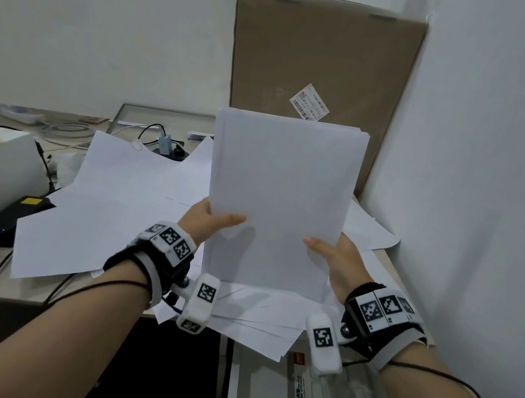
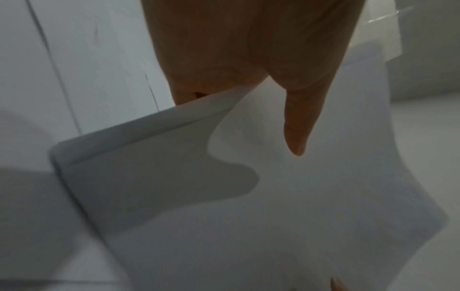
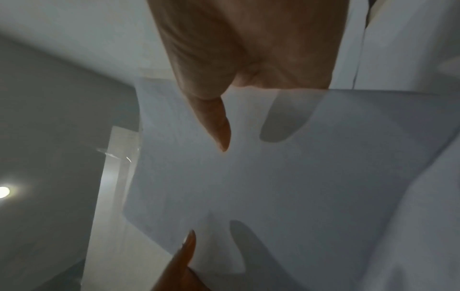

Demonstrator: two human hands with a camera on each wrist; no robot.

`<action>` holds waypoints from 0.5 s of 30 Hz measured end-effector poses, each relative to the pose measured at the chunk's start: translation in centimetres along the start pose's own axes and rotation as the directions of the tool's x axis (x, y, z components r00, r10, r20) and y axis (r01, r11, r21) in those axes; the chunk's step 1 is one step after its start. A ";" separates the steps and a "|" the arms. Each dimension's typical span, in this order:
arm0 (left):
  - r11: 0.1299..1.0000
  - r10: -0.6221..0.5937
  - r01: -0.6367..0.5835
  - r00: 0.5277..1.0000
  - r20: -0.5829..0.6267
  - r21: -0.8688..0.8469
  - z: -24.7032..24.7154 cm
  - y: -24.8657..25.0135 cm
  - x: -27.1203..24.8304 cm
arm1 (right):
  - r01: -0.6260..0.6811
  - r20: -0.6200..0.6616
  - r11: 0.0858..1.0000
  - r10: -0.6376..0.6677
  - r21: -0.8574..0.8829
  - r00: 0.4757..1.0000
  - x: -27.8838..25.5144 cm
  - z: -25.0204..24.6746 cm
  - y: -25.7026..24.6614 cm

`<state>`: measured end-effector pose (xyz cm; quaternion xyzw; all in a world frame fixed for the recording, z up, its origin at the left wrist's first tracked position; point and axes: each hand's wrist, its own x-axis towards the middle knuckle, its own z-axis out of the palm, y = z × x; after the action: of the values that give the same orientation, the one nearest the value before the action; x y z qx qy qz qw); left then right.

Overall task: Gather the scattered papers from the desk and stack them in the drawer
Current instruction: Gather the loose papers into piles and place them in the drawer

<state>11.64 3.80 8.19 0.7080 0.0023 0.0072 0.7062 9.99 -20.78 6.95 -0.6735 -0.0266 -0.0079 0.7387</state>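
Office corner: desk (image 1: 30,293), cables (image 1: 68,128), cardboard box (image 1: 322,63).

I can't see either hand's fingers behind the paper stack (image 1: 279,201); the box label (image 1: 309,102) is unreadable.

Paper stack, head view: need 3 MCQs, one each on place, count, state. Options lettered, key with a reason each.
1. Where is the cardboard box relative to the paper stack?
A. Behind it, by the wall
B. Under the desk
C. Left of it, on the black device

2. How many hands grip the stack?
A. None
B. One
C. Two

3. How is the stack held?
A. Flat in the drawer
B. Upright above the loose sheets
C. Rolled into a tube

Key: 1 A, the box rises behind the stack's top edge. 2 C, the left hand and right hand pinch its side edges with thumbs in front. 3 B, it stands upright over scattered sheets on the desk.
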 end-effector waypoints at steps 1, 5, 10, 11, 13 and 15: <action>1.000 -0.005 0.005 1.000 -0.024 0.003 0.3 -0.3 -0.1 | -0.006 -0.003 1.000 0.006 -0.007 1.000 0.0 0.1 0.2; 0.997 0.000 -0.003 1.000 -0.027 -0.079 1.3 0.9 -0.6 | 0.017 -0.054 1.000 -0.017 -0.004 0.998 0.5 0.5 0.3; 0.988 -0.139 0.138 0.990 -0.016 -0.065 1.0 -1.7 -1.7 | -0.072 -0.069 0.987 0.063 -0.141 0.996 0.7 0.9 2.2; 0.986 -0.164 0.162 0.985 -0.056 -0.034 1.0 -2.5 -1.7 | -0.081 -0.064 0.979 0.070 -0.189 0.995 1.1 0.7 2.6; 0.982 -0.174 0.181 0.976 -0.130 0.049 1.2 -3.5 -1.4 | -0.094 -0.031 0.965 0.089 -0.243 0.996 1.2 0.4 2.6; 0.974 -0.158 0.183 0.972 -0.175 0.136 1.4 -3.5 -1.2 | -0.126 -0.012 0.956 0.127 -0.267 0.992 0.7 0.1 1.5</action>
<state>10.52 2.39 4.73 0.7537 0.1216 0.0043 0.6458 10.78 -20.54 5.52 -0.7671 0.0158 0.0377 0.6402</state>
